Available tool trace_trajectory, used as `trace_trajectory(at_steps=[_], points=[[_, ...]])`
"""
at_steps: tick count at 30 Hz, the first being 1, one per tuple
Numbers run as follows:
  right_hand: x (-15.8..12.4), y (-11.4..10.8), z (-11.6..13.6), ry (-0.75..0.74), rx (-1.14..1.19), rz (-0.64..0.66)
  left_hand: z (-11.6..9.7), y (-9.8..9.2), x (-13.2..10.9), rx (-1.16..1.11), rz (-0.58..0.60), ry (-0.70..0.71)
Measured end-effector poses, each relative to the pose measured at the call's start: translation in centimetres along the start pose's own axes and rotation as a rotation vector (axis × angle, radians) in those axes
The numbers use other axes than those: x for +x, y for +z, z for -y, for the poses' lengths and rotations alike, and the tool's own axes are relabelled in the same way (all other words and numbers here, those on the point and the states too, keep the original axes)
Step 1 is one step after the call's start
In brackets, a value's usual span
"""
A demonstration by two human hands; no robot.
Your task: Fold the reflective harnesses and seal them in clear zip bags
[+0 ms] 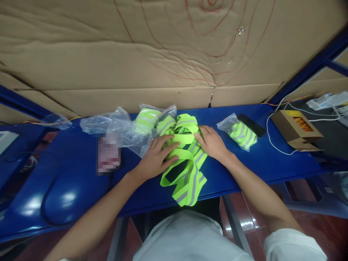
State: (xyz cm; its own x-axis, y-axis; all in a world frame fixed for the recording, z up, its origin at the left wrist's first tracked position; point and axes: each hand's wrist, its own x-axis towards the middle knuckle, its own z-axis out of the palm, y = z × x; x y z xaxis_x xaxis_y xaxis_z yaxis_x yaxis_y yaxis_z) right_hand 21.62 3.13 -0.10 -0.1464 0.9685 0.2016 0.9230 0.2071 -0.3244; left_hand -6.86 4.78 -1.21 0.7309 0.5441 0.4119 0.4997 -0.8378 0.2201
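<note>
A loose heap of fluorescent yellow-green reflective strap [191, 174] with grey stripes lies on the blue table in front of me, one folded end hanging toward the front edge. My left hand [156, 157] rests on the heap's left side, its fingers spread across the strap. At the right side, my right hand [213, 143] has its thumb and fingers closed on the strap's edge. Just behind, a clear plastic bag [170, 110] holds more rolled strap [146, 119]. Crumpled clear bags [116, 123] lie beside my left hand.
To the right, a bagged strap roll [243, 135] lies against a dark phone-like slab [251, 125]. Farther right stand an open cardboard box [295, 132] and a white cable [272, 139]. A blurred-out item [108, 154] sits at left. Cardboard panelling [108, 69] closes the back.
</note>
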Motion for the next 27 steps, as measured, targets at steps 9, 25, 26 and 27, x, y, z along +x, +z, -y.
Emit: trace_trajectory(at_steps=[9, 25, 26, 27], points=[[-0.1, 0.0, 0.0, 0.008, -0.005, 0.006, -0.3, -0.3, -0.1, -0.02, -0.007, -0.007], [0.2, -1.2, -0.6, 0.246, 0.017, -0.027, 0.0, -1.7, 0.5, -0.214, -0.389, -0.313], [0.3, -1.7, -0.9, 0.259, 0.045, -0.073, 0.0, -1.8, 0.6, -0.364, -0.418, -0.381], [0.4, -2.2, -1.2, 0.276, 0.078, -0.137, 0.0, -1.9, 0.7, -0.533, -0.442, -0.465]])
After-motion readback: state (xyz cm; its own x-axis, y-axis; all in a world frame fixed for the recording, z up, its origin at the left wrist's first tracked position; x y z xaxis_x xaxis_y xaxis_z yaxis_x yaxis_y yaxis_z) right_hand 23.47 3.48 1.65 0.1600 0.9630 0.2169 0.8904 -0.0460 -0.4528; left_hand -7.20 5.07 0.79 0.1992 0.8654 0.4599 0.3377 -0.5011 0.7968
